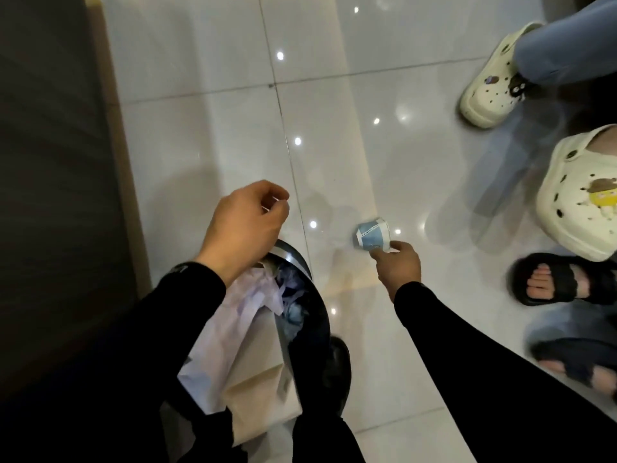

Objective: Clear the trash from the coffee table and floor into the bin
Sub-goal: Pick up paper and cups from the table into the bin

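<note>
A blue-and-white paper cup [372,236] lies on its side just above the glossy tile floor, and my right hand [397,267] pinches its lower edge with thumb and fingers. My left hand [245,225] hovers over the far rim of the bin with its fingers curled; it appears to hold nothing. The black round bin [309,295] stands below my left arm. It holds a white plastic bag [233,315], crumpled paper and a blue scrap. My black sleeves cover part of the bin.
A dark cabinet or sofa side [56,195] runs along the left. Other people's feet stand at the right: cream clogs [489,81], [581,195] and black sandals [564,279]. My own black shoe [337,372] is beside the bin. Open tile floor [334,78] lies ahead.
</note>
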The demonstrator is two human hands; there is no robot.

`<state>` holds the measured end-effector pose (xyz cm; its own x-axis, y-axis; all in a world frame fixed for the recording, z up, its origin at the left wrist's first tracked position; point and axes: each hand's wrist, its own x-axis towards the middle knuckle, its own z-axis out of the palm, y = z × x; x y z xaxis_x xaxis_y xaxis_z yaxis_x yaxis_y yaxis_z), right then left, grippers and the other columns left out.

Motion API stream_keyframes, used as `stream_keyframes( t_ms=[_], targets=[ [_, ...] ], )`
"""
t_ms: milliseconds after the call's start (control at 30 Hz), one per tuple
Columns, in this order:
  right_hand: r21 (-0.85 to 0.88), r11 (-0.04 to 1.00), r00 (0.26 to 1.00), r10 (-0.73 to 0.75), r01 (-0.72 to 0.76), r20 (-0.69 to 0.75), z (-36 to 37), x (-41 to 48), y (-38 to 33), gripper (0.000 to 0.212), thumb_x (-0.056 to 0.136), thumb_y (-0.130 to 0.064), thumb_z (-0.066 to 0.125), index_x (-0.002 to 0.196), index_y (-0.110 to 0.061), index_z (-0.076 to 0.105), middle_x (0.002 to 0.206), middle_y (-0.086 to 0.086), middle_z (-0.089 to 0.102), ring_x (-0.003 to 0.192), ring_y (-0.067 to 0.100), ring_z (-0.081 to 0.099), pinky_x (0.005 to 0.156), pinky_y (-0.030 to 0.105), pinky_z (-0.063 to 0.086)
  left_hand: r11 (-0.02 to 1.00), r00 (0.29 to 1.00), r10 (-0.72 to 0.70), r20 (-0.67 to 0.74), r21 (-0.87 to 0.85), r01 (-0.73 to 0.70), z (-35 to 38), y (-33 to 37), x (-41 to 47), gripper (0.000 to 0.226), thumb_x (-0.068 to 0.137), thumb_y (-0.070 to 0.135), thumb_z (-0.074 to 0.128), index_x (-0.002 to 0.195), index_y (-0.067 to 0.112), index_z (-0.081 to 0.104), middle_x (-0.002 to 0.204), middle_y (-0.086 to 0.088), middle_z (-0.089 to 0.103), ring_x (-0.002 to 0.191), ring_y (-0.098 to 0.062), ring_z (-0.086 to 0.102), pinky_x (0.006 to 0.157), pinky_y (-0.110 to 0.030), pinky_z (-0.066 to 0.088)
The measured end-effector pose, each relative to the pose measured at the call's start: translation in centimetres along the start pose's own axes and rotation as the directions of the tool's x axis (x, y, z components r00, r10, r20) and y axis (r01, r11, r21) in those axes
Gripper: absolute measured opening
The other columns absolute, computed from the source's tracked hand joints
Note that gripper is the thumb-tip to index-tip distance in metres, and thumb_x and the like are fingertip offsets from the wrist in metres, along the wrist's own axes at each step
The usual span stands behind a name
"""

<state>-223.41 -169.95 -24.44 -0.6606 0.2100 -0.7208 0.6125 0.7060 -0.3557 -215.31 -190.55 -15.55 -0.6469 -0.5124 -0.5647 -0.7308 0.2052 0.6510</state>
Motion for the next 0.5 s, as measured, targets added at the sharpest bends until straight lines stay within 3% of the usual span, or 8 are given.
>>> stream_keyframes(
  t_ms=[100,200,233,400,500],
  targets=[
    [-0.031,0.998,0.998,-0.058,0.058,-0.003,1.8,3.0,1.5,0.065,0.073,-0.026,0.07,0.13,-0.004,0.048,0.128,0.015,0.056,0.116,0.034,0.056,0.099,0.037,0.045,0.995,0.996,0.001,0.093,0.102,-0.01,1.3,-1.1,1.9,0.021,0.088,0.026,0.053,0.105,0.021,0.065,0.089,0.005,0.065,0.089,-0.021,0.065,0.084,-0.035,0.053],
    [-0.081,0.99,0.993,-0.114,0.112,-0.016,3.6,6.1,2.5,0.098,0.06,-0.041,0.076,0.14,-0.002,0.036,0.139,0.018,0.047,0.127,0.034,0.048,0.108,0.043,0.039,0.988,0.993,0.008,0.116,0.153,-0.026,0.8,-1.7,3.1,0.021,0.088,0.028,0.054,0.104,0.022,0.065,0.09,0.004,0.065,0.092,-0.021,0.065,0.084,-0.032,0.051],
    [-0.121,0.986,0.993,-0.117,0.112,-0.029,4.1,6.9,2.4,0.1,0.062,-0.041,0.078,0.142,0.0,0.033,0.142,0.02,0.045,0.13,0.035,0.045,0.109,0.043,0.037,0.986,0.994,0.019,0.105,0.163,-0.036,0.4,-1.8,3.5,0.02,0.087,0.027,0.055,0.103,0.021,0.066,0.088,0.004,0.065,0.091,-0.021,0.065,0.083,-0.031,0.05],
    [-0.244,0.969,0.993,-0.058,0.031,-0.105,5.0,9.5,2.7,0.076,0.068,-0.043,0.076,0.122,0.003,0.049,0.128,0.027,0.053,0.121,0.04,0.049,0.1,0.042,0.041,0.993,0.999,0.053,-0.009,0.103,-0.052,-2.2,-1.8,4.4,0.016,0.086,0.024,0.057,0.098,0.021,0.067,0.086,0.0,0.07,0.086,-0.021,0.067,0.083,-0.037,0.055],
    [-0.246,0.96,0.983,-0.162,0.137,-0.086,4.0,7.5,1.9,0.057,0.073,-0.042,0.068,0.106,0.004,0.061,0.113,0.027,0.062,0.106,0.04,0.058,0.091,0.041,0.046,0.994,0.996,0.063,-0.06,0.098,-0.057,-3.4,-1.9,4.2,0.016,0.085,0.022,0.058,0.098,0.02,0.067,0.09,-0.001,0.072,0.087,-0.021,0.067,0.085,-0.038,0.055]
  ],
)
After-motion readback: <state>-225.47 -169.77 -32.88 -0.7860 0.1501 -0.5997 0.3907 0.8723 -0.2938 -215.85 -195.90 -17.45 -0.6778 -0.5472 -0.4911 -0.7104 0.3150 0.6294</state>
